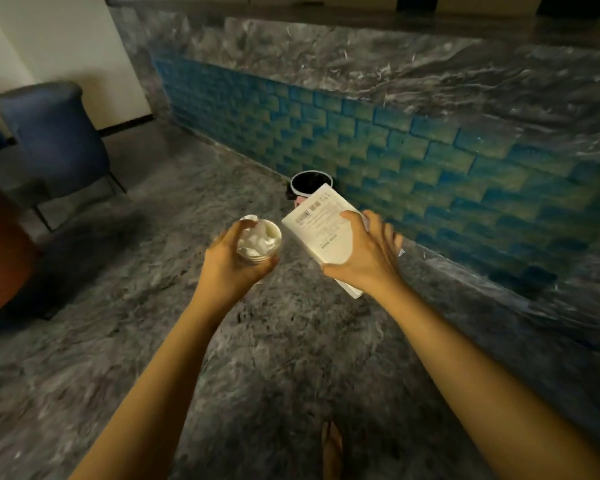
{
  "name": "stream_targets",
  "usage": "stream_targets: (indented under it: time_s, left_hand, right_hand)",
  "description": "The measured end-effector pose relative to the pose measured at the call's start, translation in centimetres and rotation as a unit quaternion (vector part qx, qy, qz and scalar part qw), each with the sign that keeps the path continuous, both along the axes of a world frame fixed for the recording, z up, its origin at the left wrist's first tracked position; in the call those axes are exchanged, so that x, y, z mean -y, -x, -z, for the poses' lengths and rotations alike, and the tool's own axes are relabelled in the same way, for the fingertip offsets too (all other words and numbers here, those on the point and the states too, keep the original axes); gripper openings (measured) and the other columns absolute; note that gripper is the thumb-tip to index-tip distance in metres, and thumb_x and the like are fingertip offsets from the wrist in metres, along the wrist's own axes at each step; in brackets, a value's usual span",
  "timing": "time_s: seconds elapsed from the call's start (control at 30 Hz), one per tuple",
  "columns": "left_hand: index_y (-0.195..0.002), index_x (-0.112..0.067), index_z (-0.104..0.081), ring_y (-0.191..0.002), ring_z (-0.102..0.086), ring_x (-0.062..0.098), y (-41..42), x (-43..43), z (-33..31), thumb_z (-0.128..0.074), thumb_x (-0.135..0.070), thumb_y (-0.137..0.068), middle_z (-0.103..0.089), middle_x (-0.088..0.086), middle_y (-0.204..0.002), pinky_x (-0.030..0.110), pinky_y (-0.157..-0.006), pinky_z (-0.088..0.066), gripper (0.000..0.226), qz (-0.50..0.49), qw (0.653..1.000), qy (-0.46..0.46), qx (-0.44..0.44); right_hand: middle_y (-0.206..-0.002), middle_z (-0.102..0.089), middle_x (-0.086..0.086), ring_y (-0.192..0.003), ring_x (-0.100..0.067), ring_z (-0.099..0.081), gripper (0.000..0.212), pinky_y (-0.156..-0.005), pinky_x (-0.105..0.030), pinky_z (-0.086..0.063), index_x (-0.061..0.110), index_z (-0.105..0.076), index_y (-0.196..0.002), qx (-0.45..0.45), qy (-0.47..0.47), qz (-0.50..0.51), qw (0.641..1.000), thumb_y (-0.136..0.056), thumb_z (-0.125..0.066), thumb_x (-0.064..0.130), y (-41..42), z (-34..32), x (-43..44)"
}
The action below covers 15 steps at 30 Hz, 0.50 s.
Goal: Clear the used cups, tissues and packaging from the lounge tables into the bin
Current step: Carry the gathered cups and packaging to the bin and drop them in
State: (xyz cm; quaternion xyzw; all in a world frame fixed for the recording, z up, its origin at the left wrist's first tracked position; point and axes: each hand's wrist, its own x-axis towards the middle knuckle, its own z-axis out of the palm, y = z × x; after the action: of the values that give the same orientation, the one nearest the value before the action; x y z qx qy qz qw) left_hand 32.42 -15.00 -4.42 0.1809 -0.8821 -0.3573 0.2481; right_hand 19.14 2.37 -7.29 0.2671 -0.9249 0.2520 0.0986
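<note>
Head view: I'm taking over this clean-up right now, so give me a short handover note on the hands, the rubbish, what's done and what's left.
Left hand: grips a cup stuffed with tissues.
Right hand: holds a white box, printed side up.
Bin: on the floor ahead, against the tiled counter, open.
Done: this load is picked up and carried near the bin.
Left: step up and drop the cup and box in. The tables are out of view, so check them for more.
</note>
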Motion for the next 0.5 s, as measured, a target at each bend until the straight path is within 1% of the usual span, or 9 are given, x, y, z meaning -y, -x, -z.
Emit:
stream_targets:
  time_s: [0.07, 0.1, 0.17, 0.2, 0.3, 0.37, 0.47, 0.5]
  left_hand:
    - [-0.124, -0.020, -0.053, -0.101, -0.056, 0.011, 6.6, 2.2, -0.5, -0.080, -0.026, -0.068, -0.061, 0.003, -0.120, 0.003, -0.074, -0.033, 0.062, 0.008, 1.000, -0.003, -0.014]
    - [-0.124, -0.020, -0.053, -0.101, -0.057, 0.012, 9.7, 3.2, -1.1, -0.080, -0.026, -0.068, -0.062, 0.003, -0.119, 0.005, -0.075, -0.034, 0.062, 0.010, 1.000, -0.002, -0.016]
    - [-0.124, -0.021, -0.053, -0.098, -0.058, 0.013, 15.0, 5.7, -2.3, -0.079, -0.027, -0.068, -0.063, 0.002, -0.116, 0.014, -0.078, -0.038, 0.061, 0.012, 1.000, 0.001, -0.024]
    - [-0.123, -0.022, -0.053, -0.095, -0.058, 0.012, 17.2, 7.3, -2.8, -0.079, -0.028, -0.068, -0.063, 0.001, -0.114, 0.015, -0.077, -0.039, 0.060, 0.007, 0.999, -0.001, -0.031]
    - [-0.122, -0.025, -0.053, -0.092, -0.054, 0.005, 22.4, 12.8, -3.5, -0.079, -0.030, -0.068, -0.061, -0.004, -0.112, 0.008, -0.072, -0.037, 0.060, -0.025, 0.999, -0.005, -0.035]
    - [-0.122, -0.024, -0.053, -0.093, -0.054, 0.006, 25.7, 16.7, -3.3, -0.079, -0.028, -0.068, -0.061, -0.001, -0.115, 0.012, -0.075, -0.037, 0.060, -0.044, 0.999, -0.004, -0.027]
    - [-0.123, -0.023, -0.053, -0.099, -0.058, 0.014, 32.4, 22.5, -2.3, -0.079, -0.026, -0.069, -0.061, 0.002, -0.117, 0.021, -0.082, -0.042, 0.061, -0.054, 0.998, -0.020, -0.023]
    - [-0.123, -0.022, -0.053, -0.100, -0.058, 0.015, 35.0, 24.4, -1.9, -0.079, -0.025, -0.069, -0.061, 0.002, -0.117, 0.021, -0.083, -0.042, 0.061, -0.051, 0.998, -0.020, -0.024]
  right_hand:
    - [-0.135, -0.033, -0.007, -0.119, -0.033, -0.031, 0.093, -0.094, -0.040, -0.017, 0.029, -0.035, -0.132, 0.005, 0.012, 0.004, 1.000, -0.051, -0.076, 0.049, 5.7, -0.2, 3.1]
    - [-0.136, -0.032, -0.006, -0.119, -0.033, -0.031, 0.092, -0.094, -0.040, -0.018, 0.029, -0.034, -0.132, 0.008, 0.016, 0.008, 1.000, -0.052, -0.075, 0.049, 8.8, -0.6, 4.4]
    - [-0.136, -0.032, -0.006, -0.118, -0.033, -0.032, 0.092, -0.095, -0.040, -0.020, 0.029, -0.034, -0.133, 0.001, 0.010, 0.012, 1.000, -0.053, -0.075, 0.050, 14.8, -1.5, 6.8]
    - [-0.137, -0.032, -0.006, -0.118, -0.033, -0.033, 0.092, -0.095, -0.041, -0.021, 0.028, -0.034, -0.133, -0.002, 0.005, 0.014, 1.000, -0.053, -0.075, 0.049, 17.7, -2.0, 8.0]
    - [-0.138, -0.032, -0.006, -0.120, -0.032, -0.031, 0.092, -0.096, -0.041, -0.021, 0.027, -0.033, -0.133, 0.003, 0.008, 0.010, 1.000, -0.055, -0.076, 0.048, 25.4, -2.8, 12.3]
    - [-0.137, -0.033, -0.007, -0.119, -0.032, -0.031, 0.091, -0.097, -0.041, -0.021, 0.026, -0.034, -0.133, 0.005, 0.011, -0.003, 1.000, -0.055, -0.075, 0.047, 29.9, -2.7, 15.9]
    - [-0.136, -0.033, -0.007, -0.120, -0.033, -0.031, 0.090, -0.097, -0.042, -0.021, 0.026, -0.034, -0.132, 0.002, 0.014, -0.010, 1.000, -0.055, -0.075, 0.046, 36.8, -1.9, 21.8]
    - [-0.137, -0.033, -0.007, -0.120, -0.034, -0.031, 0.090, -0.097, -0.042, -0.021, 0.026, -0.034, -0.133, 0.000, 0.012, -0.009, 1.000, -0.055, -0.075, 0.046, 39.2, -1.6, 23.7]
